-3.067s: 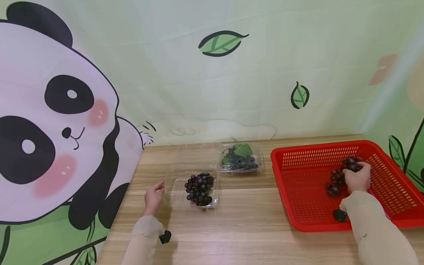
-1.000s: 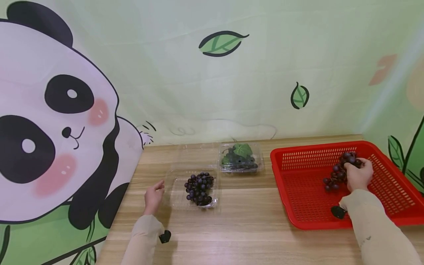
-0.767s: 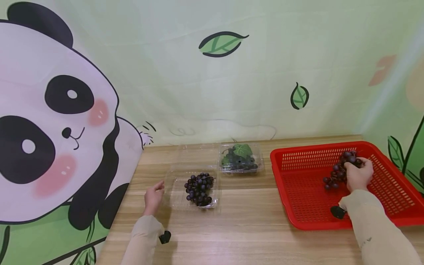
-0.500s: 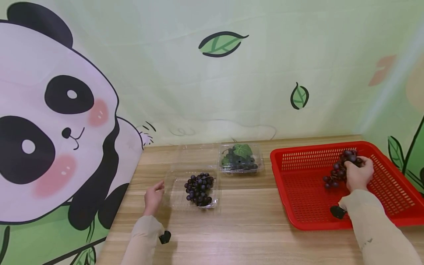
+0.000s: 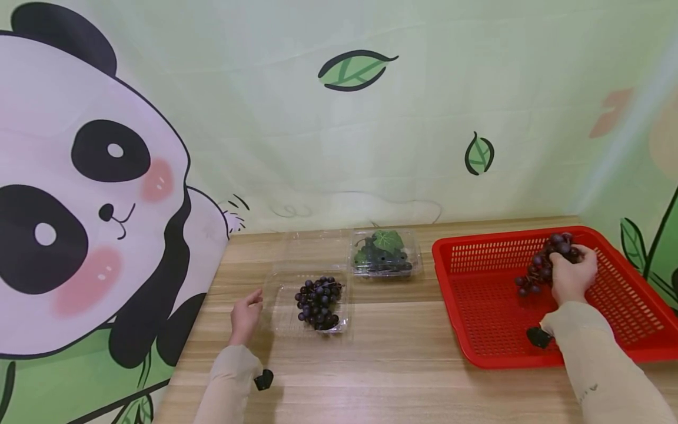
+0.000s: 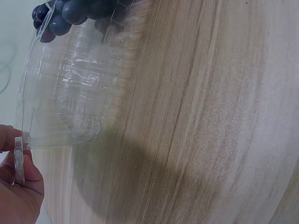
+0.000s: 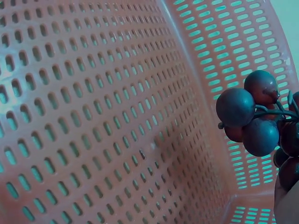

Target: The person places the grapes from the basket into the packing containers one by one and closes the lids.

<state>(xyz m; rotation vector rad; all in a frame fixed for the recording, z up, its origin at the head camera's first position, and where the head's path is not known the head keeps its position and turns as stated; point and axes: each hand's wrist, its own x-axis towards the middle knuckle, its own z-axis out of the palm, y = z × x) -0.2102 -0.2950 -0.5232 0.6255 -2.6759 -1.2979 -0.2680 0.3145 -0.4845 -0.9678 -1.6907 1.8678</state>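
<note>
In the head view, my right hand (image 5: 574,275) holds a bunch of dark purple grapes (image 5: 540,271) inside the red plastic basket (image 5: 479,350). The lower end of the bunch hangs to the left, over the basket floor. In the right wrist view, several grapes (image 7: 238,107) show at the right, with a bit of the hand (image 7: 288,205) below. My left hand (image 6: 18,191) pinches the corner of a clear plastic clamshell (image 6: 74,112) between thumb and fingers. Another dark bunch (image 5: 319,301) lies in that clamshell's right half, and its see-through lid (image 5: 318,244) is folded back.
Behind and to the right of the clamshell stands a second clear box (image 5: 385,259), closed, with dark grapes and green leaves. The wooden table (image 5: 381,371) ends at a cloth backdrop (image 5: 254,118) printed with a panda and leaves.
Over three seconds my right hand has raised the bunch a little and shifted it toward the basket's far side. My left hand and the clamshell have stayed in place.
</note>
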